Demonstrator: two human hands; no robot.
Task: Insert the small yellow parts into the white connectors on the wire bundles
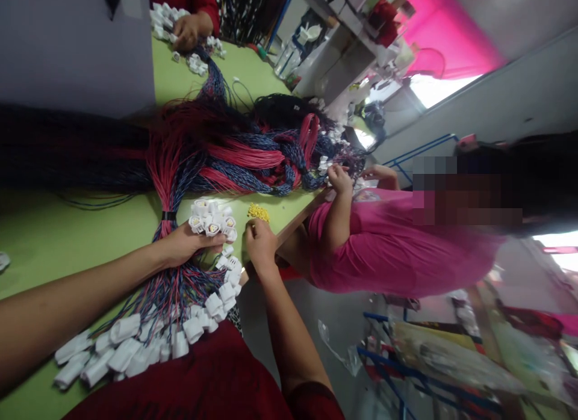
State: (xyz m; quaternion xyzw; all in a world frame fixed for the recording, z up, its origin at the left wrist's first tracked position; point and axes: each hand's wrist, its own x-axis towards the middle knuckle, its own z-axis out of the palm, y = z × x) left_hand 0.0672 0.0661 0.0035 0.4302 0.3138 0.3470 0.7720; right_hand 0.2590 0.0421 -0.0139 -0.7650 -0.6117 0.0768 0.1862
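Hands: two, bare. Left hand (196,242) is closed around one bunch of connectors (212,218); roughly ten, exact number uncertain because they overlap. Bodies white, smooth, apparently plastic, boxy, with open ends turned up; a few show yellow inside. Right hand (261,242), just beside the left, has its fingers bent together at the near edge of one pile of yellow pieces (259,212). Pieces tiny, too many and too small to count. Whether the fingertips pinch one cannot be told.

Wires (162,179): one gathered bundle, thin strands, red and dark blue, the blue ones flecked and twisted. One black band (168,216), smooth, wraps it just beyond the left wrist. Below the left hand the strands fan out to hanging connectors (194,330), white, well over twenty, crowded in a curved row.

Beyond both hands: one large heap (248,155) of similar wire, looped and rope-like in places. Surface under it: one table (99,233), flat, green.

Other people: two. One in a pink shirt (392,239), past the right hand, both hands near the far end of the heap. Of the other, one hand (186,32) and a red sleeve show, well beyond the left hand, near more white connectors.
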